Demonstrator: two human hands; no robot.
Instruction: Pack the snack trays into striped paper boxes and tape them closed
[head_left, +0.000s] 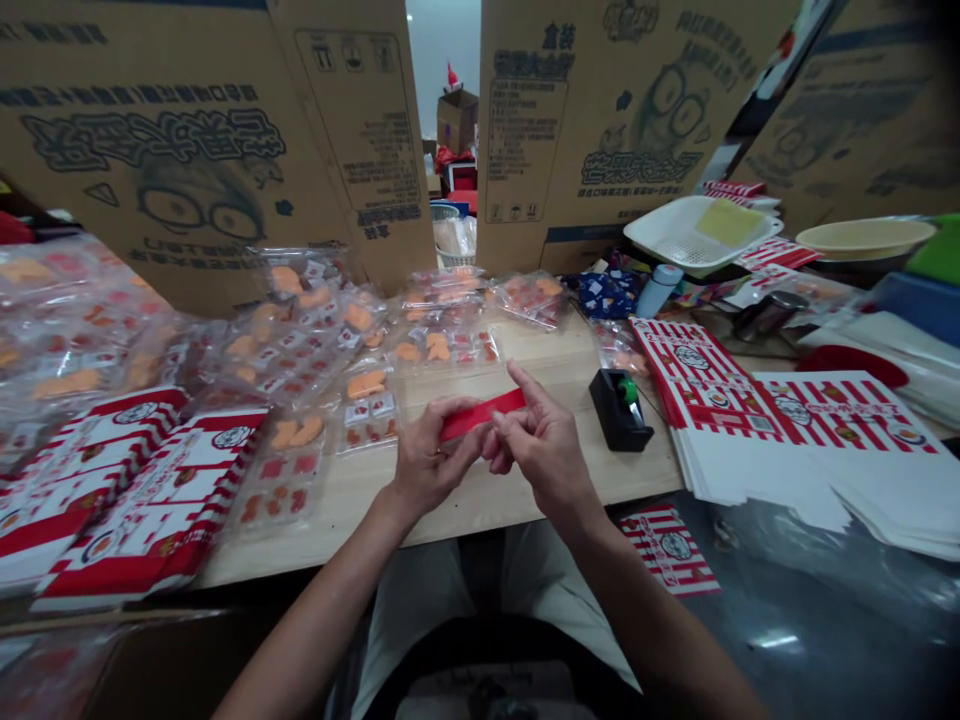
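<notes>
My left hand (430, 458) is closed on a narrow flat red piece (480, 414), perhaps folded card, its thumb along the near side and fingers behind. At the right end of the same piece is my right hand (551, 445), index finger stretched out past it, thumb and other fingers pinched together against its near edge. Both hands are over the front of the wooden table (480, 505). To their left lies a clear bag (370, 408) with orange pieces and small packets. On their right stands a black tape dispenser (621, 410) with a green core.
Several more clear bags (289, 345) pile up at left and back. Red-and-white striped flat cartons (161, 490) lie at the left, and printed sheets (712, 400) at the right. A white basket (694, 235) sits back right. Tall cardboard boxes (210, 130) wall the back.
</notes>
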